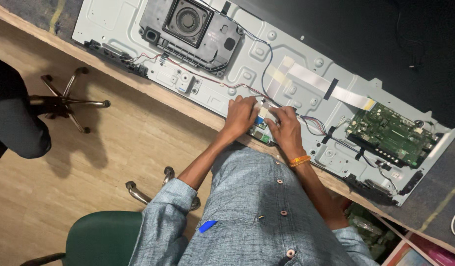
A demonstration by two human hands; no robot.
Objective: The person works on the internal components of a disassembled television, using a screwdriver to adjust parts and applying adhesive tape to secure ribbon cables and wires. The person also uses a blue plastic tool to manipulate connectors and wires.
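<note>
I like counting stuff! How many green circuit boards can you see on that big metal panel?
2. A large green board sits on the panel's right end. A small one peeks out under the hands at the near edge. More may be hidden beneath them.

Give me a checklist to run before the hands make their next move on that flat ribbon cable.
1. Both hands on the work: left hand and right hand sit together at the panel's near edge. Ok.
2. Flat ribbon cable lies flat, untwisted. Ok.
3. Cable end seated in the small board: hidden under fingers. Cannot tell.
4. Green circuit board clear of the hands. Ok.
5. Red and black wires run close beside the right hand. Not ok.
</note>
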